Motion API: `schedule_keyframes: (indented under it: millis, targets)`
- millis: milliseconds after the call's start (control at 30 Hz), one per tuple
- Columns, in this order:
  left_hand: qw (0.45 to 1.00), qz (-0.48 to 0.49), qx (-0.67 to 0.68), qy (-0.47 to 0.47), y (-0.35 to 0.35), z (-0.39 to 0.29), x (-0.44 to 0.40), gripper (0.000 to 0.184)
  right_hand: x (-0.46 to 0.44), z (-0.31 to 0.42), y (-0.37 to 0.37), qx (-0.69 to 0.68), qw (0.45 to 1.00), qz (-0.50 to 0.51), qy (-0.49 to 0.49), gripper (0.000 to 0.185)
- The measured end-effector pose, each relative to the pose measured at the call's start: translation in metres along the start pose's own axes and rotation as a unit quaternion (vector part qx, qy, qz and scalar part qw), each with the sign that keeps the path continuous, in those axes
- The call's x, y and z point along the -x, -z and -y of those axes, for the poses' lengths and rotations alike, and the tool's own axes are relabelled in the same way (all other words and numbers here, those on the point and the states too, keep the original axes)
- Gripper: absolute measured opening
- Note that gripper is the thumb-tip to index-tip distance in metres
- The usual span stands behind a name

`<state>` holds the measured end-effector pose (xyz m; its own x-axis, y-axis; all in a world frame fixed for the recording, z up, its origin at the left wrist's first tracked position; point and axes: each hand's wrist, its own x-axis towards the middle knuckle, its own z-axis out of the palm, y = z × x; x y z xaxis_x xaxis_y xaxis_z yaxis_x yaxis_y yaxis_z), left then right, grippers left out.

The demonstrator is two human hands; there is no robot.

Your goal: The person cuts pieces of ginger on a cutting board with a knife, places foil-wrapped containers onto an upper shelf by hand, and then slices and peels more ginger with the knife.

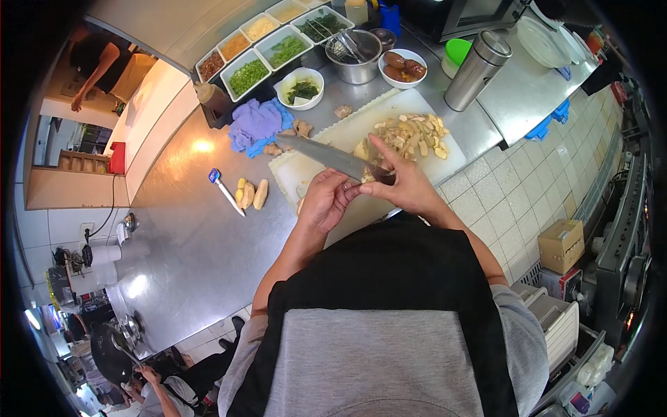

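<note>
My right hand (410, 186) is around the handle end of a kitchen knife (323, 151), its index finger stretched out. The wide blade points left over the white cutting board (347, 132). Just below the blade, my left hand (328, 199) has its fingers pinched together, close to my right thumb; what they hold, if anything, is hidden. A pile of sliced, pale yellow pieces, apparently ginger (410, 135), lies on the board beyond my right hand. Knobbly unpeeled ginger (302, 128) sits by the board's left edge. Peeled ginger pieces (251, 193) lie on the counter farther left.
A white tool with a blue end (226, 190) and a purple cloth (256, 125) lie on the steel counter (187, 257). Behind stand tubs of chopped greens (249, 76), a metal pot (354, 57) and a steel flask (478, 69). Another person (163, 396) is at lower left.
</note>
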<state>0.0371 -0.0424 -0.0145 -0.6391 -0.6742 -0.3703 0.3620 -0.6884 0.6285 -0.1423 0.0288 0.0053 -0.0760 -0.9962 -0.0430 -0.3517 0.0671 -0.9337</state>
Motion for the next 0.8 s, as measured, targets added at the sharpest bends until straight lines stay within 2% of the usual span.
schedule_keyframes:
  millis: [133,233,333,433,533,633,733,800]
  targets:
    - [1.0,-0.008,-0.016,-0.014,-0.002,0.005,0.0,0.023,-0.003,-0.005,-0.004,0.029,0.999,-0.029,0.036,0.089]
    - [0.999,0.011,-0.046,-0.016,-0.007,0.004,0.004,0.021,-0.005,-0.007,-0.003,0.04,0.997,-0.045,0.047,0.08]
    - [0.997,0.014,-0.07,-0.019,-0.015,-0.001,0.007,0.02,-0.006,0.001,0.006,-0.029,0.999,0.004,-0.031,0.07]
    - [0.997,0.007,-0.081,-0.018,-0.012,-0.001,0.007,0.019,-0.005,0.001,0.006,-0.053,0.998,0.015,-0.02,0.067]
    - [0.995,0.007,-0.1,-0.014,-0.016,0.0,0.008,0.022,-0.005,-0.001,0.003,-0.061,0.998,-0.01,-0.003,0.06]
    - [0.995,0.011,-0.101,0.0,-0.018,0.004,0.008,0.027,-0.013,-0.015,-0.004,-0.068,0.994,-0.057,0.067,0.055]
    - [0.996,0.031,-0.078,0.014,-0.015,0.007,0.007,0.033,-0.019,-0.018,0.002,-0.198,0.977,-0.051,-0.065,0.046]
    - [0.998,0.039,-0.057,0.013,-0.012,0.005,0.006,0.036,-0.019,-0.02,0.012,-0.253,0.964,-0.035,-0.075,0.044]
